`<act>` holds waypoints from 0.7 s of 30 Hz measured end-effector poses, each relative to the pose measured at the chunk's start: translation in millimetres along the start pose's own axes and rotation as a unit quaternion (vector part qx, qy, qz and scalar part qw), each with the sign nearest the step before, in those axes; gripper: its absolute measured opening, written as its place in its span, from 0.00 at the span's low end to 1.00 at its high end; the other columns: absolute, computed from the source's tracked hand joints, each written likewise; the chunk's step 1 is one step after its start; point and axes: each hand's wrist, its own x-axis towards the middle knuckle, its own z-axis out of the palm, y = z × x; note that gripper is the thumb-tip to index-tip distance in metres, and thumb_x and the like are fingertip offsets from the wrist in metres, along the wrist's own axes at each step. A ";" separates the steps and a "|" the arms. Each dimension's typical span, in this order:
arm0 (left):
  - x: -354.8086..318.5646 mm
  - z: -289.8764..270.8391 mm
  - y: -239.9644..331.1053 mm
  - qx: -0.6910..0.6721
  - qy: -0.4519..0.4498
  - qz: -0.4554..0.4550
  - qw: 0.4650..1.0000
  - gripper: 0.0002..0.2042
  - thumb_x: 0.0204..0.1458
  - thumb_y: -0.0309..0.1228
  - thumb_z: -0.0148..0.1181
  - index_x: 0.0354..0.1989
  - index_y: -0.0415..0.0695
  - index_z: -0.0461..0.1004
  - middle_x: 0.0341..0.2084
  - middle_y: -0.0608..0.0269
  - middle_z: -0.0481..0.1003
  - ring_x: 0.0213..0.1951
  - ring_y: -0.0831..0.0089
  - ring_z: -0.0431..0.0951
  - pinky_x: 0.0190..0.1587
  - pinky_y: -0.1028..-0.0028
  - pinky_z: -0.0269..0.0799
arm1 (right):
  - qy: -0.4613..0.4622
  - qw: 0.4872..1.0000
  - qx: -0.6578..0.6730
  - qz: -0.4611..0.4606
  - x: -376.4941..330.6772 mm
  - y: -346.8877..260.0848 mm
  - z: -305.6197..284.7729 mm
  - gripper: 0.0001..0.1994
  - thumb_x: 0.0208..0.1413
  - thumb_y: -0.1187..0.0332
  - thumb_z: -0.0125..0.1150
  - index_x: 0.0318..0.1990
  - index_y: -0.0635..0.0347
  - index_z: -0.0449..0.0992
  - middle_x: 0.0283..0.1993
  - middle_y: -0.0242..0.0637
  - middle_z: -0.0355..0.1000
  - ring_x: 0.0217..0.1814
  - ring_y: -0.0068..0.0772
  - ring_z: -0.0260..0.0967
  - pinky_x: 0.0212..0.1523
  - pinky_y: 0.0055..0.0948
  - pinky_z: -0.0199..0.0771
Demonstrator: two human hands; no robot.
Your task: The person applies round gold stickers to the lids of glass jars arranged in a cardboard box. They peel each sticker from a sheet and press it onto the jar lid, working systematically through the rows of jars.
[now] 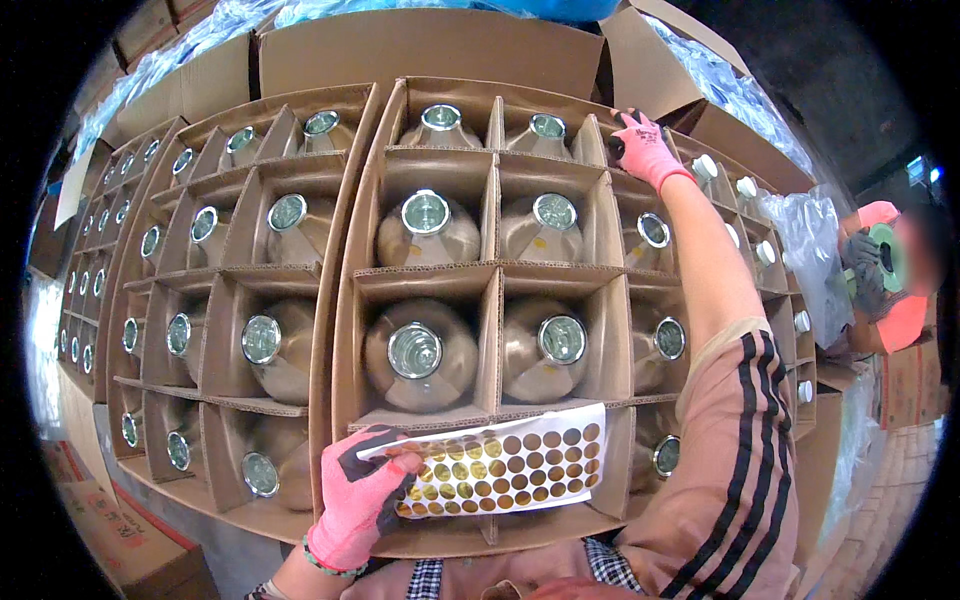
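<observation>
My left hand (358, 490), in a pink glove with dark fingertips, is closed on the left edge of a white sheet of round gold stickers (570, 437). The sheet lies over the near compartments of a divided cardboard box (420, 545). Large clear glass bottles (415, 352) stand with open mouths in its compartments. My right arm stretches across the box to its far right corner. There my right hand (645, 150), gloved alike, reaches into a compartment with its fingers apart. Whatever its fingertips touch is hidden.
Another box of bottles (262, 340) adjoins on the left. White-capped bottles (705, 168) stand to the right. Open cartons with clear plastic (710, 75) line the far side. At the right, a co-worker's gloved hands (865, 255) hold a green tape roll (884, 250).
</observation>
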 end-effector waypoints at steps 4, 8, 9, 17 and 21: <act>3.6 -0.1 0.0 -0.019 0.008 -0.003 1.000 0.06 0.39 0.23 0.59 0.26 0.36 0.71 0.21 0.70 0.69 0.26 0.84 0.67 0.29 0.83 0.62 | 0.288 0.944 0.132 0.088 -7.1 5.0 -1.5 0.14 0.38 0.62 0.60 0.34 0.54 0.73 0.43 0.41 0.65 0.46 0.45 0.61 0.45 0.37 0.62; 3.0 -3.3 -10.2 -0.038 0.028 0.021 0.999 0.08 0.39 0.23 0.59 0.29 0.35 0.72 0.25 0.69 0.69 0.28 0.84 0.67 0.30 0.84 0.62 | 0.234 0.765 0.599 0.024 -77.6 -78.4 -92.8 0.09 0.48 0.67 0.54 0.34 0.64 0.72 0.31 0.33 0.72 0.32 0.20 0.66 0.34 0.20 0.65; 3.2 -2.2 -11.3 -0.041 0.039 0.031 0.998 0.08 0.39 0.23 0.58 0.29 0.35 0.71 0.25 0.69 0.69 0.27 0.84 0.67 0.30 0.84 0.62 | 0.166 0.805 0.569 -0.025 -111.7 -107.2 -137.7 0.09 0.47 0.67 0.56 0.33 0.63 0.72 0.30 0.33 0.71 0.32 0.21 0.66 0.34 0.20 0.65; 4.4 -2.3 -15.9 -0.026 0.020 0.146 0.989 0.06 0.40 0.21 0.57 0.28 0.35 0.71 0.26 0.68 0.67 0.27 0.84 0.66 0.28 0.85 0.61 | -0.070 0.875 0.391 -0.277 -179.2 -177.0 -199.6 0.11 0.39 0.64 0.59 0.22 0.61 0.66 0.25 0.40 0.64 0.31 0.43 0.63 0.33 0.36 0.62; 4.9 -6.8 -18.5 -0.003 -0.029 0.193 0.981 0.07 0.40 0.23 0.58 0.29 0.35 0.71 0.28 0.67 0.68 0.28 0.83 0.67 0.29 0.84 0.63 | -0.074 0.906 0.317 -0.270 -185.8 -183.1 -214.0 0.07 0.39 0.69 0.60 0.24 0.61 0.69 0.24 0.38 0.64 0.31 0.42 0.62 0.34 0.34 0.60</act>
